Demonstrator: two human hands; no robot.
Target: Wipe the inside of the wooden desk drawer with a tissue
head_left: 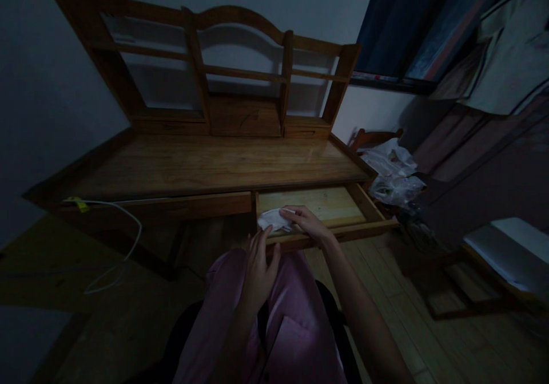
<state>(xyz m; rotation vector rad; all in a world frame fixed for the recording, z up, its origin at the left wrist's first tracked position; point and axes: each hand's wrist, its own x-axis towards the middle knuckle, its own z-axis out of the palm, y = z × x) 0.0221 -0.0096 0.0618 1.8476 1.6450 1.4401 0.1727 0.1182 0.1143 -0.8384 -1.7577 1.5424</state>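
Head view: reaching toward ten o'clock, the right hand (303, 222) is pinching a cloth (273, 220); the left hand (259, 261), loosely open, is pointing toward twelve. The cloth is lying nine-to-three lengthwise at the drawer's (326, 204) eight-o'clock corner.

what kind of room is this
Most likely a room in a home, perhaps a bedroom or study: a wooden desk with shelves, an open drawer, and a pale garment hanging at the right.

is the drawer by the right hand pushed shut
No, the drawer is pulled out from the desk, its pale wooden bottom showing beyond the right hand.
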